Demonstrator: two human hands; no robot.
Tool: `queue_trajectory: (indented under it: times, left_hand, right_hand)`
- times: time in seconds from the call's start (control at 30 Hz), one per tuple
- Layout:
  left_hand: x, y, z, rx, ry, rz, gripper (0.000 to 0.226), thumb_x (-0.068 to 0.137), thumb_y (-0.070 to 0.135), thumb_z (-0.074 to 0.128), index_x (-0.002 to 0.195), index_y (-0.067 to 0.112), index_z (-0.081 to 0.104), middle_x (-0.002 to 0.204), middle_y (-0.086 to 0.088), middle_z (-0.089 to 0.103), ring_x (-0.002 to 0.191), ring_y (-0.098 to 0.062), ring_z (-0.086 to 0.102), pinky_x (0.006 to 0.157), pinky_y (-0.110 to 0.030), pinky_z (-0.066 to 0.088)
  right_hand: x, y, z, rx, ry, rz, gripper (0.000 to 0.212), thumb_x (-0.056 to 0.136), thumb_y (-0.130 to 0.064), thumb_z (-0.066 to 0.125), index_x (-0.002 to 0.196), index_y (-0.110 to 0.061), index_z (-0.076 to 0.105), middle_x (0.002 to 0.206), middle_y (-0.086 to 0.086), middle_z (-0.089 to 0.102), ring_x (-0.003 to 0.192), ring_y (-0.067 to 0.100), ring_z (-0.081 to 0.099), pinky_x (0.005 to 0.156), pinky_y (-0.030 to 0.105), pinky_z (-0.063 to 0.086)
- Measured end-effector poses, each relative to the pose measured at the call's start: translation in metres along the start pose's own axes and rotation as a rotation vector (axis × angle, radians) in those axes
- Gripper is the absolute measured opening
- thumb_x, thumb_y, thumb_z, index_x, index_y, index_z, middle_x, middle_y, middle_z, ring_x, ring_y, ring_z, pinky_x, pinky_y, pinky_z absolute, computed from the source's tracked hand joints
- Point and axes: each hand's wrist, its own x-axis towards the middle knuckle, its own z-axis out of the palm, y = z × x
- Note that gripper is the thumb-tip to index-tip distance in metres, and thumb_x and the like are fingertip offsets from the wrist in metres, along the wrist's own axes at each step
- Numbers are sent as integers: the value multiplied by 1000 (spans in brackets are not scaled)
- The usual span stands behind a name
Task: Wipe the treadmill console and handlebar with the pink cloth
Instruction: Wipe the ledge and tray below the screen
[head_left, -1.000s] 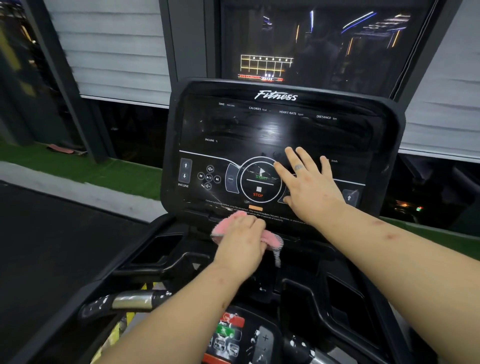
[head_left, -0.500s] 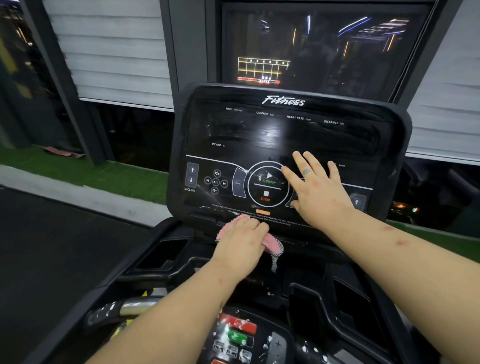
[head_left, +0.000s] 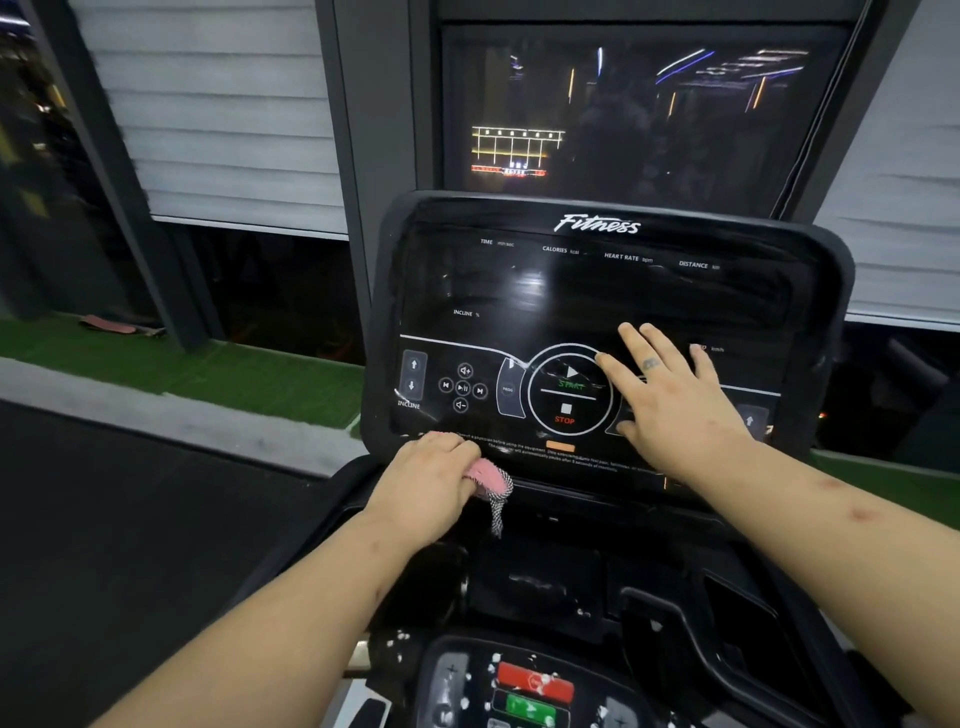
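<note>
Low in the middle of the frame, the left hand (head_left: 426, 475) grips the pink cloth (head_left: 489, 480) against the console (head_left: 597, 291) bottom edge; the right hand (head_left: 670, 405) lies flat, probably steadying it.

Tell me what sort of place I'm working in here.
Probably a gym: a treadmill console marked Fitness with START and STOP keys, a lower control panel beneath it, and green turf beyond.
</note>
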Motion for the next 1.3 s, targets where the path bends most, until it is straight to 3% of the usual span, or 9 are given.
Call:
queue_trajectory:
  times: [0.2,0.37,0.6,0.7,0.83,0.97,1.03,1.13,1.3]
  left_hand:
    - [17,-1,-20,-15,137,27,30,96,23,60,125,19,64,112,1,62,105,-26,58,91,-41,46]
    - [38,-2,-36,-46,31,-70,105,52,2,92,147,18,51,133,-1,50,121,-23,48,101,-35,45]
    - [51,-1,-42,-148,109,-83,21,103,19,53,117,23,69,107,4,54,98,-21,58,81,-31,41]
    - [58,0,-45,-46,168,-61,36,99,37,46,112,15,71,104,-5,59,98,-25,57,86,-41,47]
    - [59,2,-43,-41,277,-189,8,98,21,60,100,19,53,91,3,49,80,-21,53,68,-35,41]
    - [51,12,-25,-33,209,-127,41,79,9,80,101,23,48,91,4,50,76,-19,59,57,-33,49]
    - [40,12,-16,-35,237,-109,59,64,6,86,112,19,54,100,0,54,86,-21,57,63,-31,52]
    - [17,18,-5,-38,303,-51,56,82,12,70,135,13,53,132,-7,53,119,-26,50,98,-38,53]
    - [2,38,6,-60,87,-238,75,103,42,42,165,16,9,173,-11,-3,160,-29,-5,129,-45,16]
  right_hand:
    - [-1,-5,-8,26,-29,27,83,99,-46,59,164,-32,10,173,6,-12,159,26,-12,126,58,14]
    - [0,-11,-12,53,-49,55,81,99,-43,59,164,-32,12,173,6,-12,159,26,-12,127,57,15]
    - [1,-13,-14,83,-74,76,80,99,-34,59,164,-31,11,172,5,-13,158,25,-14,127,55,14]
    - [0,-14,-14,87,-71,75,79,99,-32,58,163,-30,11,172,6,-12,159,25,-14,127,55,15]
    - [-1,-16,-16,93,-65,80,80,98,-30,59,163,-30,13,172,6,-11,159,25,-12,127,55,17]
    - [-1,-14,-16,92,-66,72,81,97,-28,60,163,-30,12,172,6,-11,159,25,-12,127,55,17]
    - [-2,-14,-15,88,-63,69,81,97,-28,59,163,-29,12,172,7,-11,159,25,-12,126,55,18]
    - [-2,-13,-12,97,-51,72,81,97,-30,60,164,-29,13,173,7,-10,159,25,-12,126,55,17]
    - [-1,-13,-8,110,-29,76,78,98,-33,57,163,-30,15,173,7,-9,159,25,-12,126,57,16]
